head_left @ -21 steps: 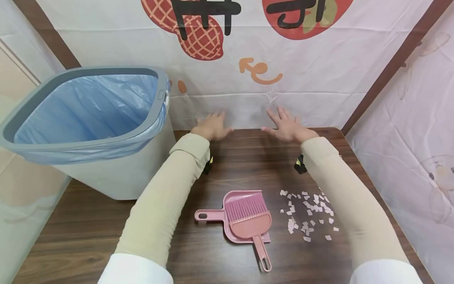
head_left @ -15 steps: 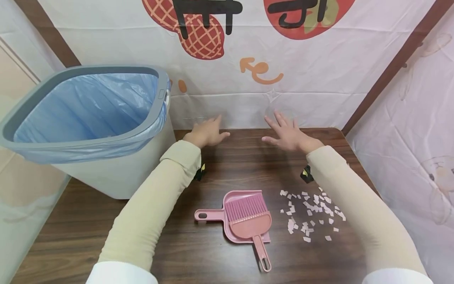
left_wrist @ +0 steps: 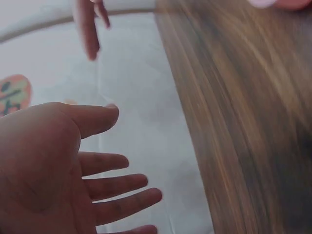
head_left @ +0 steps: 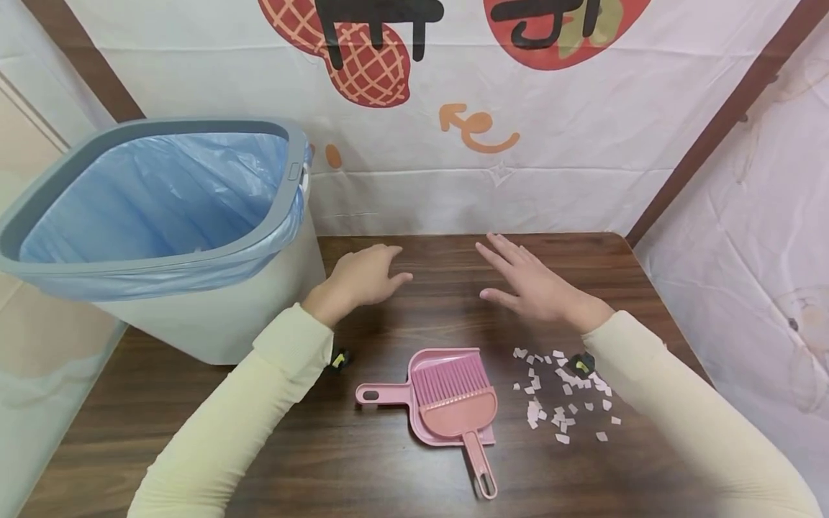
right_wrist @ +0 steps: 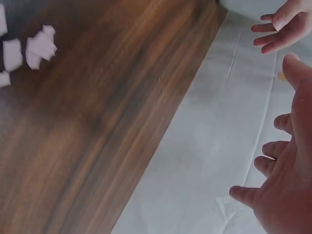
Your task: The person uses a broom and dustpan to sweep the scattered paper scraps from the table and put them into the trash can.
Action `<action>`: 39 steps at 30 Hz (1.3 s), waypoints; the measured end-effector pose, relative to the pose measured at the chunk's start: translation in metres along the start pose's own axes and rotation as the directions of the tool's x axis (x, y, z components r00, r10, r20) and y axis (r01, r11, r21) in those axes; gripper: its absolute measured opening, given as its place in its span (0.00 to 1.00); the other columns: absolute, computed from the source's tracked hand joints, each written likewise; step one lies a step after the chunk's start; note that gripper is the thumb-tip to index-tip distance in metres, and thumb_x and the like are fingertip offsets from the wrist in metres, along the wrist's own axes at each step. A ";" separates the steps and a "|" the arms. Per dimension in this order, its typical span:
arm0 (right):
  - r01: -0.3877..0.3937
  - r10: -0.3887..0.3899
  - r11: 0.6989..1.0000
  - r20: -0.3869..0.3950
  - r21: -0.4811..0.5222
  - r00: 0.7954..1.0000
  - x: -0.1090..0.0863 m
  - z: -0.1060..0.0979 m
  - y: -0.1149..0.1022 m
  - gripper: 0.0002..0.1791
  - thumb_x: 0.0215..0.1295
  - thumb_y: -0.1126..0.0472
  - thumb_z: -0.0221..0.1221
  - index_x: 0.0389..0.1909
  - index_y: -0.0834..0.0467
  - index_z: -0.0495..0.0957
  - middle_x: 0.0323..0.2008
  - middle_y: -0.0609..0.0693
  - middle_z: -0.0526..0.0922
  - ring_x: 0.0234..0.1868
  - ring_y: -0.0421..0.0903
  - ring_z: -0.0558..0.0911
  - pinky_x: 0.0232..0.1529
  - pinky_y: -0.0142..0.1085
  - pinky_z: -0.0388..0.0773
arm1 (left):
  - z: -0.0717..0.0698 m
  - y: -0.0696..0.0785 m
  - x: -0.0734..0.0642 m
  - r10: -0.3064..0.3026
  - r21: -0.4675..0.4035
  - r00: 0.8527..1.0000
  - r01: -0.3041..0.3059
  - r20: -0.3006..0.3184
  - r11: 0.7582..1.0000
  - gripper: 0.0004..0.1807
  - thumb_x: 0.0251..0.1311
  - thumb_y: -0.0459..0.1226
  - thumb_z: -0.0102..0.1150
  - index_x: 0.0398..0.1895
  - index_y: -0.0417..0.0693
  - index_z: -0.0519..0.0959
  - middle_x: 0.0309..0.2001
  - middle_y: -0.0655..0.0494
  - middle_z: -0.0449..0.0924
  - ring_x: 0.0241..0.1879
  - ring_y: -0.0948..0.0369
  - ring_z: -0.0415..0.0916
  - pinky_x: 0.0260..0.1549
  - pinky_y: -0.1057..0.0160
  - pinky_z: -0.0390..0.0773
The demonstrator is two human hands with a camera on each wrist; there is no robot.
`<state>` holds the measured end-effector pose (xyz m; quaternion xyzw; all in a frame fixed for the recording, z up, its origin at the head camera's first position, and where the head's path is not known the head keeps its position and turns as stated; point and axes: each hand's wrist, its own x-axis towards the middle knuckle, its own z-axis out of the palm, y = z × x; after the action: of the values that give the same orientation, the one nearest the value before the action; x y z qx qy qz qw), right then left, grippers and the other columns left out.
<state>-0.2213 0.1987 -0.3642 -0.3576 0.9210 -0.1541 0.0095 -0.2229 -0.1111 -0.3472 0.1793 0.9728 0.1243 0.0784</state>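
Note:
In the head view my left hand [head_left: 360, 277] hovers over the back of the table, just right of the bin, its fingers extended and holding nothing. My right hand [head_left: 534, 282] is level with it on the other side, fingers straight, palm turned inward and bare. Between and below the hands lies a pink dustpan [head_left: 383, 393], its handle pointing left. A pink hand brush [head_left: 458, 414] rests on the pan, bristles away from me and handle toward the front. Right of them, small white paper scraps [head_left: 562, 417] are scattered, partly overlapped by the right wrist's dark strap.
A tall waste bin [head_left: 259, 316] with a grey rim and blue liner bag [head_left: 168, 194] stands at the left. The dark wooden table [head_left: 388, 482] ends at a white printed cloth wall [head_left: 414, 194] behind. Another cloth wall [head_left: 738, 288] borders the right side.
Both hands have drawn back from the rear wall toward me, and the forearms have spread slightly apart. The dustpan, brush, scraps and bin stay where they were.

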 end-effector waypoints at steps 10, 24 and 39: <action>0.101 -0.101 0.995 0.006 -0.008 0.995 -0.033 0.012 -0.020 0.45 0.72 0.47 0.62 0.80 0.59 0.51 0.80 0.60 0.47 0.80 0.58 0.49 0.76 0.54 0.51 | 0.007 -0.003 -0.065 0.136 -0.086 0.991 -0.137 -0.017 0.987 0.35 0.71 0.51 0.58 0.74 0.40 0.67 0.69 0.41 0.71 0.68 0.45 0.69 0.64 0.42 0.69; 0.279 -0.279 0.960 0.009 0.005 0.960 -0.088 0.038 -0.050 0.48 0.61 0.61 0.69 0.79 0.59 0.55 0.80 0.57 0.53 0.78 0.58 0.57 0.75 0.49 0.54 | 0.041 -0.034 -0.154 0.202 -0.258 0.978 -0.209 -0.053 0.943 0.31 0.71 0.45 0.61 0.72 0.38 0.69 0.69 0.44 0.72 0.69 0.46 0.68 0.65 0.42 0.68; 0.452 -0.455 0.890 0.054 0.057 0.889 -0.120 0.072 -0.071 0.52 0.50 0.63 0.73 0.78 0.55 0.60 0.75 0.58 0.64 0.75 0.54 0.65 0.65 0.52 0.71 | 0.081 -0.028 -0.167 0.141 -0.330 0.985 -0.166 -0.099 0.929 0.33 0.68 0.44 0.65 0.72 0.40 0.69 0.69 0.45 0.71 0.69 0.48 0.68 0.65 0.44 0.68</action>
<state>-0.0761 0.2091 -0.4233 -0.5674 0.8077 -0.1599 0.0110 -0.0617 -0.1803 -0.4146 0.2340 0.9224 0.3009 0.0622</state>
